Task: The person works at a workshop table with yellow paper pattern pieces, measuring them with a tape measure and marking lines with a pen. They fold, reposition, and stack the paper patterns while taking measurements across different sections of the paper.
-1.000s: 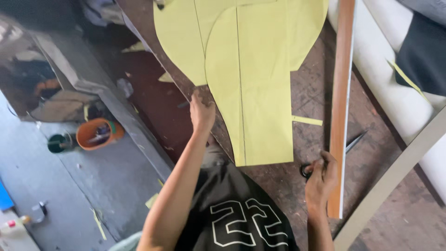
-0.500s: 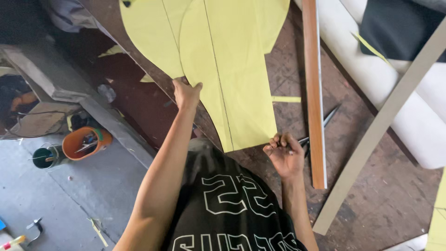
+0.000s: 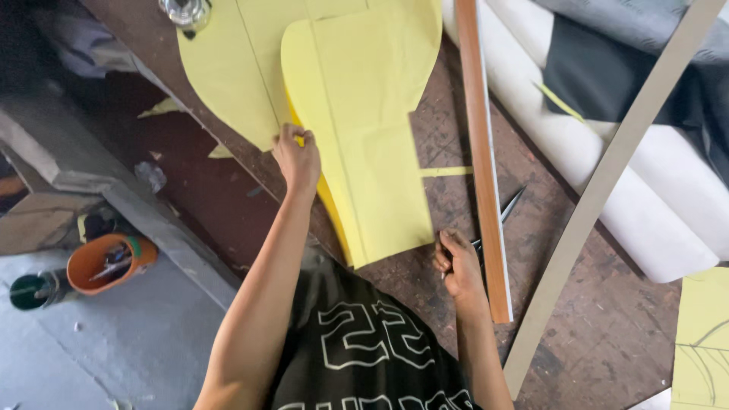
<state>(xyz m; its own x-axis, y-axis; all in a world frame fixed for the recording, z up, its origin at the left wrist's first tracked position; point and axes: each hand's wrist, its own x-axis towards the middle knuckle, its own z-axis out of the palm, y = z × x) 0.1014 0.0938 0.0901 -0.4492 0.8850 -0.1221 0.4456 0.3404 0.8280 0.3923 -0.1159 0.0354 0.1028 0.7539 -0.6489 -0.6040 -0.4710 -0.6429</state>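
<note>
- While the left hand (image 3: 298, 156) is pinching the yellow sheet's (image 3: 364, 114) edge with closed fingers,
- the right hand (image 3: 458, 262) is curling around the scissors (image 3: 497, 220) beside the wooden strip (image 3: 480, 144).

The person wears a black sleeveless jersey with white outlined numerals; arms and hands (image 3: 298, 158) are bare.

At twelve o'clock I lose the yellow pattern sheet (image 3: 357, 114) past the frame's top edge. The wooden ruler (image 3: 482, 159) covers most of the scissors (image 3: 507, 212). My right hand (image 3: 458, 266) hides their handles.
</note>
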